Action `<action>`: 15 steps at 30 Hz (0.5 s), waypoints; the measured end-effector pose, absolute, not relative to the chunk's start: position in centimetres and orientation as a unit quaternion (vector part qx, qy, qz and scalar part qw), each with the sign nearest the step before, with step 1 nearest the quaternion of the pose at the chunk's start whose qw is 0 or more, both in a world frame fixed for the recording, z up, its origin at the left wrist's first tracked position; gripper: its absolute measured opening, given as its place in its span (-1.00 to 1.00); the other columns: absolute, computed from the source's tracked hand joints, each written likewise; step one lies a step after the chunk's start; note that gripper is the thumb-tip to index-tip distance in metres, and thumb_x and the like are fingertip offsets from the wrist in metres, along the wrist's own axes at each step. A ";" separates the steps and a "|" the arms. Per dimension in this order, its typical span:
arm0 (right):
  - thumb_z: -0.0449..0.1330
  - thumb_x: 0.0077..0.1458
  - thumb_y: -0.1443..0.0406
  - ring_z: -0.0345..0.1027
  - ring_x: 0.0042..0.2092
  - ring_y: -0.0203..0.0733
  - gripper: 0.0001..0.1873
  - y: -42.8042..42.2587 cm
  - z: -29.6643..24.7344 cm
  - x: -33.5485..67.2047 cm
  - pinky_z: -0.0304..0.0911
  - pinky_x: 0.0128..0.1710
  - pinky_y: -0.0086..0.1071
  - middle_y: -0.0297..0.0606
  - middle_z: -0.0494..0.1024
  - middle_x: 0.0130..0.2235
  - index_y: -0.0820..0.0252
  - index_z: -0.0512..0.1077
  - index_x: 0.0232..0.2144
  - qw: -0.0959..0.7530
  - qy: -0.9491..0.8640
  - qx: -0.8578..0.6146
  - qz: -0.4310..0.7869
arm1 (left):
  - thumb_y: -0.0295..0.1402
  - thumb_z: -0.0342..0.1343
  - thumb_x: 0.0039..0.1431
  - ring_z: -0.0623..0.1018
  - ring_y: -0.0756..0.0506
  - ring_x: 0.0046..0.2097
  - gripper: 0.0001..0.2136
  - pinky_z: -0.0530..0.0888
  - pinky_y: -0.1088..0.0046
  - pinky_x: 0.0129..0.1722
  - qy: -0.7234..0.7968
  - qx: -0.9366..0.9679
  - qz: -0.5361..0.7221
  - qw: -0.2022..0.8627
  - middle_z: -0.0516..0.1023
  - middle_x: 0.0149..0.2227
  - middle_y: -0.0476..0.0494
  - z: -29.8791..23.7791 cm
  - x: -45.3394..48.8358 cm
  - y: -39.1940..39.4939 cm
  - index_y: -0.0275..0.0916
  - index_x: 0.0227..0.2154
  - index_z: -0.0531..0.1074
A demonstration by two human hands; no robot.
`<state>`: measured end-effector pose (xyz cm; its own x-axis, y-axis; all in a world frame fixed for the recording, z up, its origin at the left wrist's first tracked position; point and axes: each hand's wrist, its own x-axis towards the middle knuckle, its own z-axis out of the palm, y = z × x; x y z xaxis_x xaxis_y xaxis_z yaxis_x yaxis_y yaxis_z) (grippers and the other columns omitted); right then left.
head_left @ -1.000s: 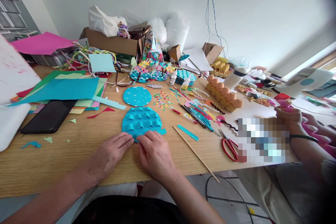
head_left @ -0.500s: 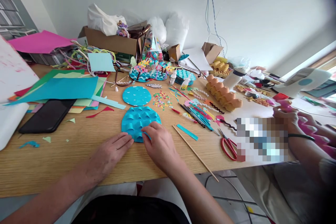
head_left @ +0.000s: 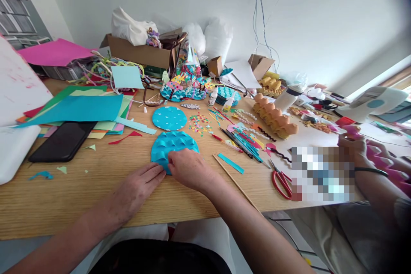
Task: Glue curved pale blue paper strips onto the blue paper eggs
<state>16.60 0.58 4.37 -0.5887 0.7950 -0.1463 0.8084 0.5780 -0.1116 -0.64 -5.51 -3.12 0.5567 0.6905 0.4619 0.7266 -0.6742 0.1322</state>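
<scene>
A round blue paper disc with rows of wavy raised strips lies on the table in front of me. My left hand rests flat, its stretched fingertips touching the disc's lower left edge. On the disc's lower part, my right hand is curled closed, pressed down on the wavy paper. Its fingertips are hidden, so I cannot make out what they pinch. Just beyond lies a flat blue disc with small pale marks. A loose blue paper strip and a thin wooden stick lie to the right.
Red-handled scissors, pens and an egg-carton piece lie to the right. Colored paper and a black phone are at left. Glue bottles stand behind confetti. A co-worker's hand holds pink carton.
My right hand has shifted a little left on the wavy disc and its fingers have curled in more. My left hand stays at the disc's edge. The view has tilted slightly.
</scene>
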 end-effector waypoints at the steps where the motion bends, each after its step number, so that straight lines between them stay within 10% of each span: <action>1: 0.01 0.06 0.35 0.47 -0.39 -0.09 -0.75 0.6 4.4 16.6 0.18 -0.54 -0.40 -0.13 0.60 -0.35 0.14 0.50 -0.33 0.039 0.888 0.451 -0.083 | -0.57 -0.27 0.19 0.46 -0.08 0.00 -0.59 0.44 0.39 0.00 -0.400 -0.882 -0.246 0.038 0.51 -0.07 -0.10 -3.1 -0.7 -5.5 -0.20 -0.02 0.35; 15: 0.00 0.09 0.23 0.48 -0.29 -0.04 -0.72 0.3 4.4 16.4 0.28 -0.44 -0.35 -0.13 0.59 -0.28 0.15 0.47 -0.26 0.035 0.869 0.480 -0.112 | -0.57 -0.24 0.16 0.42 -0.10 0.05 -0.60 0.39 0.32 0.05 -0.416 -0.883 -0.218 -0.006 0.47 -0.01 -0.11 -3.0 -0.7 -5.2 -0.21 -0.01 0.33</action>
<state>16.35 0.27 4.37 -0.5374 0.8262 -0.1692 0.8421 0.5145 -0.1617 -0.68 -5.18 -2.98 0.5585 0.7374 0.3799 0.7324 -0.6534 0.1914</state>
